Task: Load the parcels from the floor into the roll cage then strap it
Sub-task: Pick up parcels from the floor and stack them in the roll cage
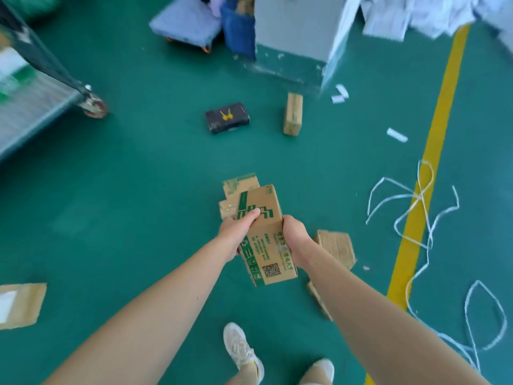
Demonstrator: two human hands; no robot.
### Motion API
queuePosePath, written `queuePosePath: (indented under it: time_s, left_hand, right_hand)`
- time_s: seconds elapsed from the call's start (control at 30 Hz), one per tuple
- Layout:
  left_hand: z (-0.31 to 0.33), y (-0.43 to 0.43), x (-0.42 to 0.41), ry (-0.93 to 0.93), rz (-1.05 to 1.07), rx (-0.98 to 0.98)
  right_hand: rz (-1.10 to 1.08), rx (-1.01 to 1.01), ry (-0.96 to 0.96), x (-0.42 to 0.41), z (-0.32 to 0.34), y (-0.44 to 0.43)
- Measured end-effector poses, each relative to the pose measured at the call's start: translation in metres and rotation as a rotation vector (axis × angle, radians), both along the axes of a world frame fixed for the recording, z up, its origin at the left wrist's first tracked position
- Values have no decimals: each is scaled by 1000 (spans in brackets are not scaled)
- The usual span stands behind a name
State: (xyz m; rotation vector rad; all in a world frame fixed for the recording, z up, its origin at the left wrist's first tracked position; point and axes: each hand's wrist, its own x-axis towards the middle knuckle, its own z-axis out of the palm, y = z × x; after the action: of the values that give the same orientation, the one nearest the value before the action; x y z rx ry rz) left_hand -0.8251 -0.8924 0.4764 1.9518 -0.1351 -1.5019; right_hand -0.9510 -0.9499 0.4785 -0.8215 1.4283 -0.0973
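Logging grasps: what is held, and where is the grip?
A cardboard box, gripped mid-length: left hand on its left side, right hand on its right.

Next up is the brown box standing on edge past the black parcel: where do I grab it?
Come from above and clasp the brown box across its narrow top, thumb and fingers on the two broad side faces. It stands on a thin edge, apart from the black parcel, so both sides look open.

Green floor (138,190), yellow line (433,151), grey pillar (291,37), blue platform trolley (186,23).
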Motion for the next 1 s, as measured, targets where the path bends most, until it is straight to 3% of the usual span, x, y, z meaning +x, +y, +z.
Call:
queuePosePath:
  time_s: [0.33, 0.53, 0.73, 1.0]
  left_hand:
    - [131, 24, 128, -124, 183, -192]
    - [189, 59, 192, -178, 270, -284]
    - [216, 89, 240, -188, 369, -393]
    - [220, 99, 323, -165, 565, -456]
  right_hand:
    - [236, -197, -152, 130, 133, -6]
    - [412, -432, -275, 206, 183, 8]
    - [604, -550, -310, 277, 226, 26]
    - [846, -544, -381, 388, 237, 16]
